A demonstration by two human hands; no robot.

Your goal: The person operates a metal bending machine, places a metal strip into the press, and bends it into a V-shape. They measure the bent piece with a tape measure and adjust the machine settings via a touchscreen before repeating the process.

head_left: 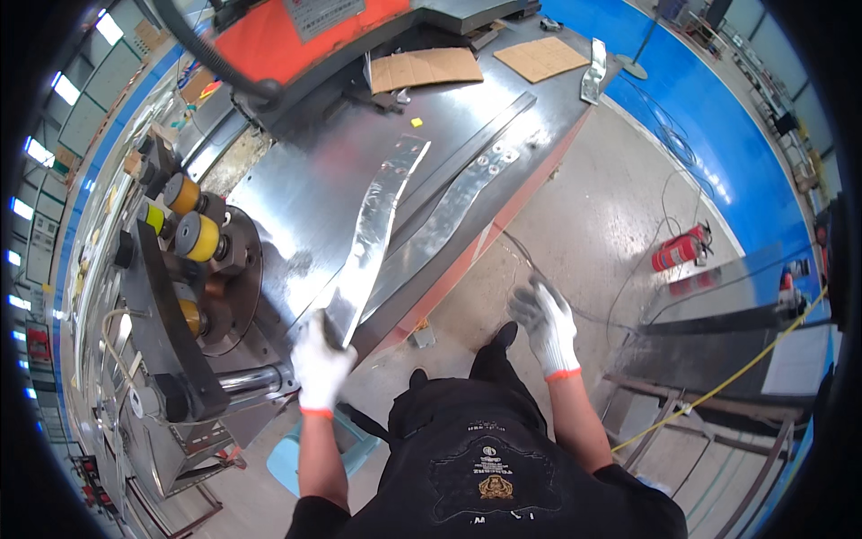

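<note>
Metal strip point(375, 216), left hand point(321, 364) gripping 1 end

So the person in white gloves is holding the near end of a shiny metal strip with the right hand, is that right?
Wrong hand: in the head view, the left hand holds the near end of the shiny metal strip, while the right hand is apart from it with nothing visible in it. The rest is right.

black shirt point(539, 440), orange-cuffed white gloves point(321, 366)
</note>
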